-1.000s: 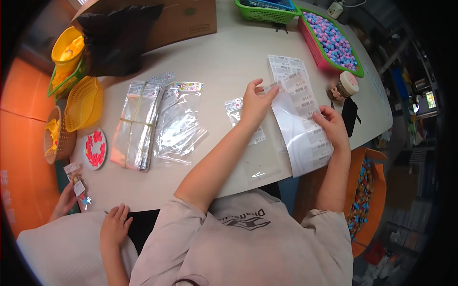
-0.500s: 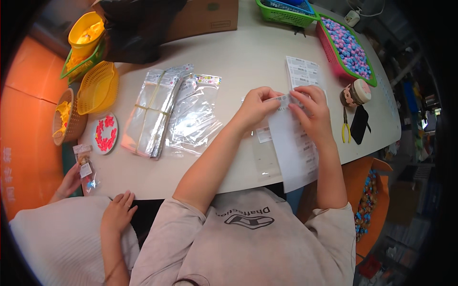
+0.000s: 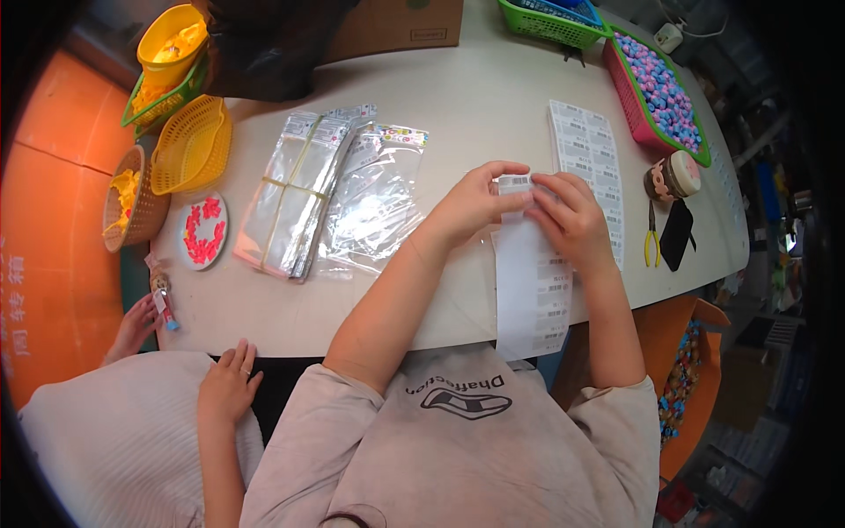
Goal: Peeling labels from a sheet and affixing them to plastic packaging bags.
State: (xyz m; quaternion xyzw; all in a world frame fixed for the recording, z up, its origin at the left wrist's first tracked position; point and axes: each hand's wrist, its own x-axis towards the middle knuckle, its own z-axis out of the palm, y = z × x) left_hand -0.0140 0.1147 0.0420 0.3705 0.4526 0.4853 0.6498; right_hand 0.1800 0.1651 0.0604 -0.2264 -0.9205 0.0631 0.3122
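Observation:
A strip of white barcode labels hangs from my two hands over the table's near edge. My left hand pinches its upper end between thumb and forefinger, where a small printed label shows. From the other side, my right hand is closed on the same end, its fingertips almost touching the left thumb. Beyond the right hand, more label sheets lie flat on the table. Left of my left forearm are loose clear plastic bags and a thick banded bundle of bags.
To the right are a lidded jar, yellow-handled pliers, a black phone-like object and a basket of blue-pink beads. At left stand yellow baskets and a plate of pink pieces. A co-worker's hand holds a small packet.
My view has shifted slightly, so the table's things sit further right. My hands have tilted the strip's top, turning a printed label into sight. The co-worker's packet has turned.

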